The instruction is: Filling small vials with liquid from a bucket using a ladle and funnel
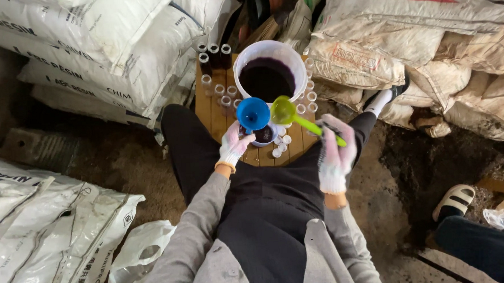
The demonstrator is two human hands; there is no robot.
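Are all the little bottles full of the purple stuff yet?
Not yet. A few dark bottles at the back of the wooden stool look filled. The left hand steadies a blue funnel while the right hand holds a green ladle beside it. Many clear bottles look empty, loose white caps lie unused, and the white bucket holds plenty of dark liquid.

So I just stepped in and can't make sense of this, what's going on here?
A seated person in gloves works over a small wooden table. The left hand steadies a blue funnel set in a container, while the right hand holds a green ladle beside it. Behind stands a white bucket of dark purple liquid, ringed by small bottles and loose white caps.
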